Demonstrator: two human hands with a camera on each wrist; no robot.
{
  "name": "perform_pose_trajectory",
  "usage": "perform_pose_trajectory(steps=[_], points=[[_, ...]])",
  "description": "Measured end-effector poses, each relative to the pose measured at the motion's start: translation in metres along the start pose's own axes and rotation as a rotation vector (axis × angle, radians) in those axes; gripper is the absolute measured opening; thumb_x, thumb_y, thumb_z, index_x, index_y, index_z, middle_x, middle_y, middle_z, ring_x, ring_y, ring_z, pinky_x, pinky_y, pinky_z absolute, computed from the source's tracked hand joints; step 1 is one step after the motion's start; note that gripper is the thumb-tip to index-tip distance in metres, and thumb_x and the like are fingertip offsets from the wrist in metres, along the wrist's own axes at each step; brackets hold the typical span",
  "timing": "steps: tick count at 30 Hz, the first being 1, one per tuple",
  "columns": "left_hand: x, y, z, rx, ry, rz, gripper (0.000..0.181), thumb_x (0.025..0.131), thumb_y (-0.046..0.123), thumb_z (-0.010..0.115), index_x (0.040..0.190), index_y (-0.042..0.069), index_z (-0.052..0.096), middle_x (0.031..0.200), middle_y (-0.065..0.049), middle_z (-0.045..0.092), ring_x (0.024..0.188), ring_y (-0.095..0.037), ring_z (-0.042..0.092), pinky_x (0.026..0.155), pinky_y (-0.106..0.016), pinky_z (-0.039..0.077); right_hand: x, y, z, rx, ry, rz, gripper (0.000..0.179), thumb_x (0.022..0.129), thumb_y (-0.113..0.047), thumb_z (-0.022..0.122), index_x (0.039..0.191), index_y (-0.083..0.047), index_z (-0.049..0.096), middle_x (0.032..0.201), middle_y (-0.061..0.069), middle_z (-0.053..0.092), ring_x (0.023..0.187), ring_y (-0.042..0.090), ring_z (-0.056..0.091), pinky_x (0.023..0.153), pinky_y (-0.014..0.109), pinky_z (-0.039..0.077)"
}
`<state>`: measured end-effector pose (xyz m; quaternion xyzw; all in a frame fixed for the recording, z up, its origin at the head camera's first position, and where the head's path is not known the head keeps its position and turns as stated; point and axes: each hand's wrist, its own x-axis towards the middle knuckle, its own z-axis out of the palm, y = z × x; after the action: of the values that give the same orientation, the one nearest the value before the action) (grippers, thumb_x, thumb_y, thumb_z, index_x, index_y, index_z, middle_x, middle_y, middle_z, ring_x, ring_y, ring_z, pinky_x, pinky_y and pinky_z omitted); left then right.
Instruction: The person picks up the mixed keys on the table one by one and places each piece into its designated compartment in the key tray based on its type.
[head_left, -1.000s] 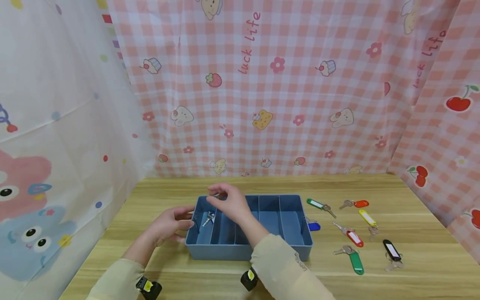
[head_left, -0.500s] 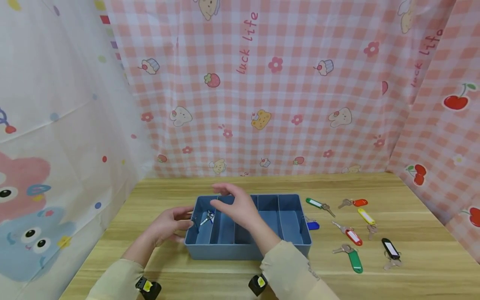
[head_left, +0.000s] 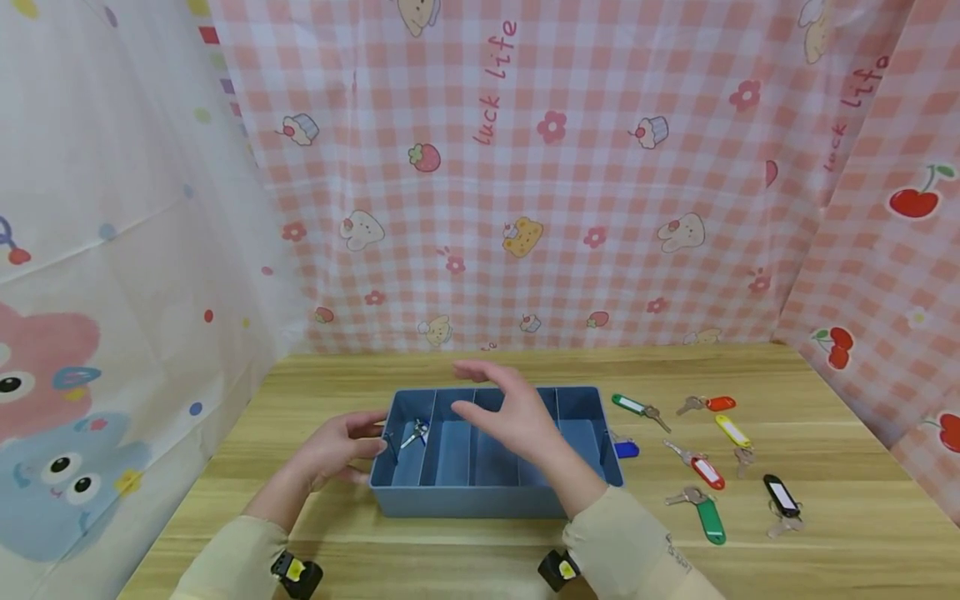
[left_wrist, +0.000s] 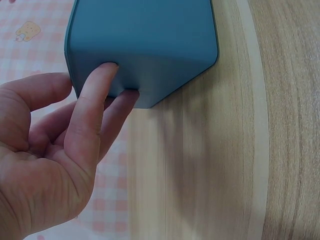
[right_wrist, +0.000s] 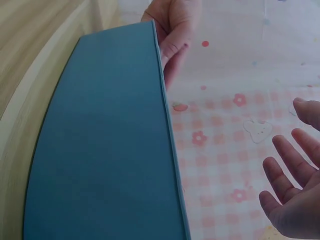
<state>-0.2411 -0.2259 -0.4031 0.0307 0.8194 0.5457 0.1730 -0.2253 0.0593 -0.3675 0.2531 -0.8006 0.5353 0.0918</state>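
Observation:
A blue-grey divided box (head_left: 472, 502) stands on the wooden table. In its leftmost compartment lies a silver key (head_left: 415, 432) with a small bluish part beside it. My left hand (head_left: 341, 450) is at the box's left end. In the left wrist view, fingertips (left_wrist: 106, 70) of that hand rest against the outer wall. Over the box's middle-right compartments hovers my right hand (head_left: 510, 414), thumb and fingers spread apart, holding nothing. It shows the same way at the right edge of the right wrist view. The right hand and forearm hide part of the dividers.
Right of the box lie several keys with tags: green (head_left: 628, 405), orange (head_left: 721, 404), yellow (head_left: 732, 432), red (head_left: 707, 472), another green (head_left: 711, 522), and black (head_left: 782, 496). A blue tag (head_left: 627, 450) lies beside the box's right wall. Patterned cloth (head_left: 555, 192) hangs behind the table.
My right hand has moved right, from above the left compartments to the middle-right ones. The left hand stays at the box's left end, and the key still lies in its compartment.

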Motion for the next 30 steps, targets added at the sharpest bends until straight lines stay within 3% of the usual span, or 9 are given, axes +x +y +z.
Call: perform_pose_trajectory(steps=[13,25,30], points=[[0.001,0.000,0.000,-0.005,0.009,-0.009,0.058,0.094,0.002,0.064,0.147,-0.003,0.042,0.142,-0.032,0.046,0.106,-0.032,0.062,0.064,-0.042,0.059,-0.025,0.012,-0.033,-0.104,0.075,-0.044,0.051,0.088,-0.019,0.078,0.136,-0.017,0.060,0.128,-0.001,0.065,0.124,0.024,0.051,0.105,0.055,0.039],[0.000,-0.001,0.001,-0.005,0.011,0.000,0.056,0.094,0.002,0.063,0.146,-0.003,0.043,0.140,-0.031,0.048,0.105,-0.030,0.062,0.065,-0.043,0.060,-0.051,0.046,-0.081,-0.149,0.150,-0.068,0.052,0.085,-0.008,0.079,0.133,-0.010,0.061,0.125,0.008,0.066,0.120,0.028,0.054,0.104,0.059,0.036],[0.000,-0.001,0.001,-0.001,0.010,0.004,0.055,0.095,0.002,0.063,0.147,-0.003,0.043,0.140,-0.031,0.048,0.106,-0.031,0.062,0.066,-0.044,0.060,-0.061,0.052,-0.102,-0.157,0.178,-0.029,0.049,0.086,-0.006,0.077,0.133,-0.007,0.060,0.127,0.011,0.064,0.120,0.028,0.052,0.103,0.060,0.035]])
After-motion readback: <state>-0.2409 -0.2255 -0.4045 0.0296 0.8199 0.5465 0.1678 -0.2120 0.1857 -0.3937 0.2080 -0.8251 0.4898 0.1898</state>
